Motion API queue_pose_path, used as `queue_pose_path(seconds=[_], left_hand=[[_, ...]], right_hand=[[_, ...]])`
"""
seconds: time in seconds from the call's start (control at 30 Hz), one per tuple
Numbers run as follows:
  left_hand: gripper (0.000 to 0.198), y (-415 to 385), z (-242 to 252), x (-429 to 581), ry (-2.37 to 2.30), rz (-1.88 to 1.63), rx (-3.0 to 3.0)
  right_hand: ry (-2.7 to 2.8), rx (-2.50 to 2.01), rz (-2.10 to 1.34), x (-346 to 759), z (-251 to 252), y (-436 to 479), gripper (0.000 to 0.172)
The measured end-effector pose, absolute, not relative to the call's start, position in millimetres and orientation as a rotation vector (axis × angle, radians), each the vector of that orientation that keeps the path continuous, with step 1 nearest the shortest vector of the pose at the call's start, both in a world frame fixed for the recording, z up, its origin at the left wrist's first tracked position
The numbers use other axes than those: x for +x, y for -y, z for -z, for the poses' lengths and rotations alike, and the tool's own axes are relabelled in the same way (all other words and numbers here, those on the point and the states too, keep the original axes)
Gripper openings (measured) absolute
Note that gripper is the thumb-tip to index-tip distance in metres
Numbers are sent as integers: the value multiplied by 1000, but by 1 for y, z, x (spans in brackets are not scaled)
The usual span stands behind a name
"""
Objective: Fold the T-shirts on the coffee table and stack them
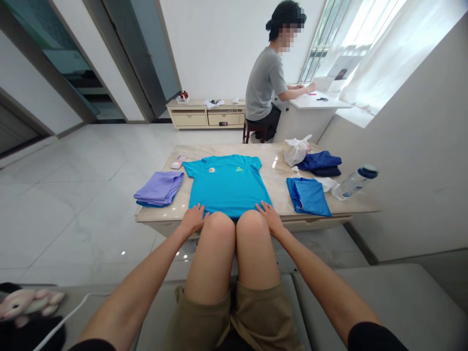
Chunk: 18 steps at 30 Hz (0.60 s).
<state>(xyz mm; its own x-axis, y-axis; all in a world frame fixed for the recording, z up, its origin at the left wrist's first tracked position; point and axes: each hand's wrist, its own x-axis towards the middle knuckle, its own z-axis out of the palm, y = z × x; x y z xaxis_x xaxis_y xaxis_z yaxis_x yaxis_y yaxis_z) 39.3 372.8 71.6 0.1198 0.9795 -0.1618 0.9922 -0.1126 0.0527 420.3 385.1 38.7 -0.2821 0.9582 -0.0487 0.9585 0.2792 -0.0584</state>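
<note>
A turquoise short-sleeved T-shirt (226, 184) lies spread flat on a marble-topped table (274, 183), with a small logo on its chest. My left hand (193, 218) rests with spread fingers at the lower left of the shirt, by the hem. My right hand (270, 218) lies flat on the lower right corner. My bare knees (234, 234) hide the middle of the hem. To the left lies a folded lilac garment (159, 188). A folded blue garment (309, 197) is to the right.
Navy clothing (320, 163), a white plastic bag (297, 150) and a water bottle (354, 183) stand on the table's right side. Small pink items (177, 162) lie at the far left. Beyond, a seated person (265, 83) works at a white desk (314, 101). A grey sofa (383, 297) is under me.
</note>
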Motion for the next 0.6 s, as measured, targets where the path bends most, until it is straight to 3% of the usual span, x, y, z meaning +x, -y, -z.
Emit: queue_pose_path(seconds=[0.07, 0.17, 0.27, 0.37, 0.6], left_hand=[[55, -381, -84, 37, -1994, 126, 2226], [54, -399, -91, 33, -2021, 84, 2218], [58, -414, -76, 32, -2035, -34, 2243], [63, -419, -43, 33, -2013, -193, 2296], [69, -431, -5, 33, -2075, -262, 2229]], right_hand=[[-2437, 1903, 130, 427, -59, -389, 49], [-2384, 1975, 85, 431, -82, -410, 61], [-2455, 2072, 76, 423, -83, -436, 61], [-2619, 2039, 150, 405, -56, -457, 52], [-2600, 2200, 96, 384, 12, -483, 65]])
